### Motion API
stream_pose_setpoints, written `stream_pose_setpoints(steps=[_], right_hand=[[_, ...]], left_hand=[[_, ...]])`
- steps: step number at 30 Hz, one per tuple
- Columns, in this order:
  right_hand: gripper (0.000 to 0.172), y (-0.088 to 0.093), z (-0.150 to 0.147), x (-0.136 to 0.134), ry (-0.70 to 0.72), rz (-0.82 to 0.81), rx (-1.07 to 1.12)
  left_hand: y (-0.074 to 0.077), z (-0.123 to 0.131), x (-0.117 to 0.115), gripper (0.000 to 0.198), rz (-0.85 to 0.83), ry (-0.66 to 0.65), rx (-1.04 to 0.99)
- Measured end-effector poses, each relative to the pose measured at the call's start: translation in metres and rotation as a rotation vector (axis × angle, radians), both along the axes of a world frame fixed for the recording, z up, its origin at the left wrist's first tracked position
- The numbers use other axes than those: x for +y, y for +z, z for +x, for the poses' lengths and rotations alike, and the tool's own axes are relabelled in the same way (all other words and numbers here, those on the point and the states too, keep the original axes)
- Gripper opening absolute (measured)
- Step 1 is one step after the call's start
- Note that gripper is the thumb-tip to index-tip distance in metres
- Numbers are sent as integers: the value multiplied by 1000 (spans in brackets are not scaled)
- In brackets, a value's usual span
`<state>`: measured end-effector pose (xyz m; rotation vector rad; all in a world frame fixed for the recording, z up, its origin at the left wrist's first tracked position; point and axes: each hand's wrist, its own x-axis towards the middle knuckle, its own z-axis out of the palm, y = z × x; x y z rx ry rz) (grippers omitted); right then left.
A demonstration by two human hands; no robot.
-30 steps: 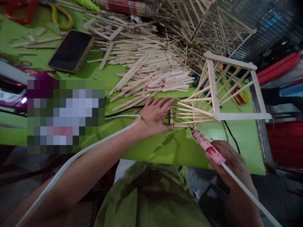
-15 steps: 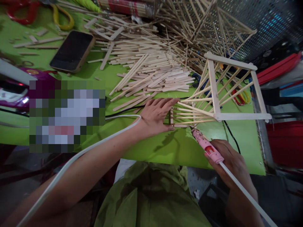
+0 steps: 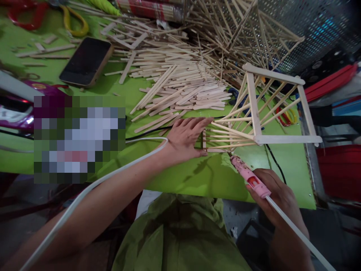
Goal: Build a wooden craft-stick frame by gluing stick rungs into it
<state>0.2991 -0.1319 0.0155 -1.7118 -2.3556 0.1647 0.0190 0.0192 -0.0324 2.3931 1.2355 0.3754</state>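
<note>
My left hand [image 3: 186, 138] lies at the narrow end of a stick structure [image 3: 255, 109], thumb on the near edge and fingers across the far edge, steadying it. The structure joins thin round sticks to square frames of flat craft sticks, and its larger square is raised at the right. My right hand [image 3: 278, 194] is wrapped around a pink glue gun [image 3: 251, 177]. The gun's dark nozzle points at the near corner of the structure's lower frame, close to or touching it. From its rear runs a long white glue stick or cord [image 3: 293, 226]; I cannot tell which.
Loose craft sticks and round sticks [image 3: 183, 67] are heaped behind my left hand. A phone [image 3: 87, 61] and scissors [image 3: 75, 20] lie at the back left. Another stick structure [image 3: 234, 30] stands at the back. A white cord [image 3: 113, 165] crosses my left forearm.
My right hand and the glue gun have shifted slightly right and down. The left hand stays on the structure, which has hardly moved.
</note>
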Motion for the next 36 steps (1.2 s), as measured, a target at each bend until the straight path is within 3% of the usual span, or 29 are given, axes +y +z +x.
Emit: stream_pose_setpoints(steps=[36], right_hand=[[16,-1,-4,3,36,10,-49]], left_hand=[[1,0,0,97,-12,-1,16]])
